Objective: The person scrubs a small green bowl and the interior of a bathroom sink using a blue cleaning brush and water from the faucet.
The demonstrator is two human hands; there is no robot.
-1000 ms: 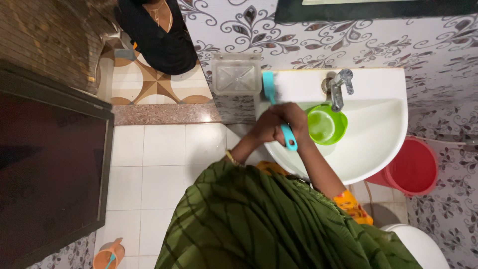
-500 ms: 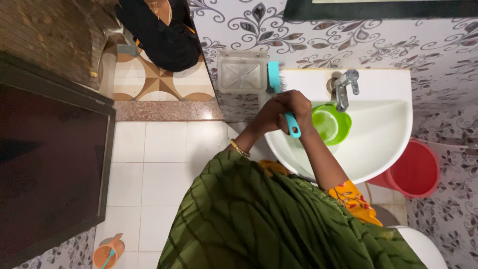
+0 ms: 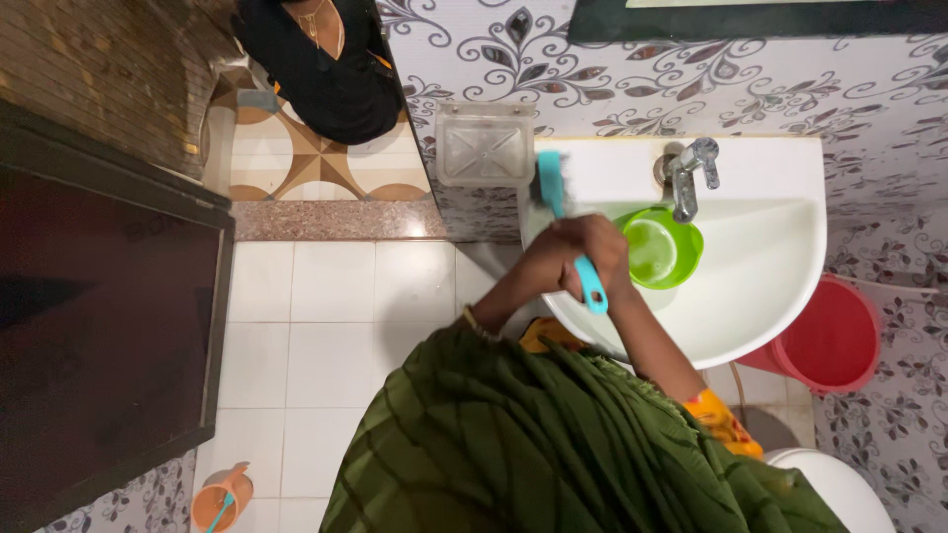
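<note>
Currently a turquoise brush (image 3: 573, 237) is gripped by both hands, left hand (image 3: 546, 259) and right hand (image 3: 602, 252) closed round its handle, bristle end laid on the white sink (image 3: 760, 266) rim's left corner. Green mug (image 3: 662, 249) is set under the tap (image 3: 688, 173).

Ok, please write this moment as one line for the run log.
hands: both grip blue brush | brush head on white sink rim | green mug under tap

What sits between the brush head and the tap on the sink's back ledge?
Nothing: in the head view, the white ledge of the sink lies bare between the brush and the tap.
</note>
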